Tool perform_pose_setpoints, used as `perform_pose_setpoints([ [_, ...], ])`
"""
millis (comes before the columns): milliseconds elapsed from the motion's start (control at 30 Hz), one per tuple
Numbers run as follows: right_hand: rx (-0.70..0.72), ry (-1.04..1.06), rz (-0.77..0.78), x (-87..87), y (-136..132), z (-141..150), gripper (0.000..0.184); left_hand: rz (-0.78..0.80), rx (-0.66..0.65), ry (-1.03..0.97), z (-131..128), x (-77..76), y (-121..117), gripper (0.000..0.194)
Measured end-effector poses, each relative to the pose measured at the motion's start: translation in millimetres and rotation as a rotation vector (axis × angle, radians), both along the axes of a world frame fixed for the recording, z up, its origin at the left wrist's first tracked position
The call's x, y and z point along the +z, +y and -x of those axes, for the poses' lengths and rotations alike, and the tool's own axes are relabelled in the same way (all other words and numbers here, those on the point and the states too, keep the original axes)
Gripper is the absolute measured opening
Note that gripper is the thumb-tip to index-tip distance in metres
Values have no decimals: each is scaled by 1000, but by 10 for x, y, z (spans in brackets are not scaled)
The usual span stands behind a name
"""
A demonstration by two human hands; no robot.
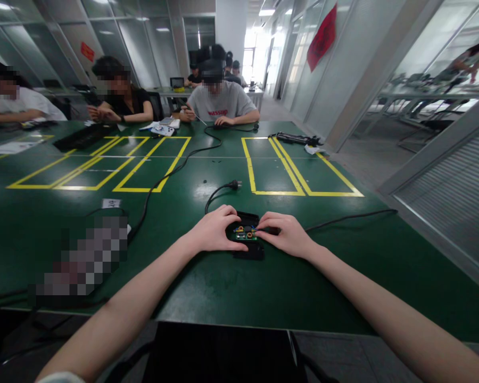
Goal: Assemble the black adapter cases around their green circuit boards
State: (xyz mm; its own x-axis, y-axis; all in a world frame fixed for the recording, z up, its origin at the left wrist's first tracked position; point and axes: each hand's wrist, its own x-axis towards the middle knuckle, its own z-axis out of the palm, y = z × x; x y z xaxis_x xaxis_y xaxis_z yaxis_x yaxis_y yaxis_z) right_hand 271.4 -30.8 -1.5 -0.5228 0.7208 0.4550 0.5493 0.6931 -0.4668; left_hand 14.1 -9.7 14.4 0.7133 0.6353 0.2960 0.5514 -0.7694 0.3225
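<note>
A small black power adapter case [248, 250] lies open on the green table [231, 287], showing a green circuit board [245, 233] with copper coils. My left hand [214, 230] curls round the case's left side, fingers bent over its top edge. My right hand [288, 234] presses on the right side, its fingers closed on a thin black tool or part that I cannot make out. A black cable with a plug [234, 185] runs from behind the case toward the table's middle.
Yellow taped rectangles [299, 170] mark the table. Another black cable [171, 170] snakes across it, and a third [351, 216] leads right. Three people sit at the far side with tools and papers. A blurred patch [83, 260] lies at my left. Glass partitions stand on the right.
</note>
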Motion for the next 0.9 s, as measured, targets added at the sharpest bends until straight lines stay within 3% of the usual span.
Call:
perform_pose_setpoints([
  [133,-170,-47,-2,-46,43,28,19,-7,19,14,-7,-5,6,64],
  [267,-214,-83,3,-45,59,36,19,-52,36,47,3,-12,33,61],
  [433,-116,-71,46,-7,42,8,14,-85,58,66,28,4,50,50],
  [600,-21,-52,64,0,37,-16,31,-69,39,23,51,36,43,46],
  [700,33,-83,60,-21,41,-14,39,-51,31,-11,101,55,57,31],
  [900,54,-92,69,-51,56,-10,33,0,58,9,170,68,98,6],
])
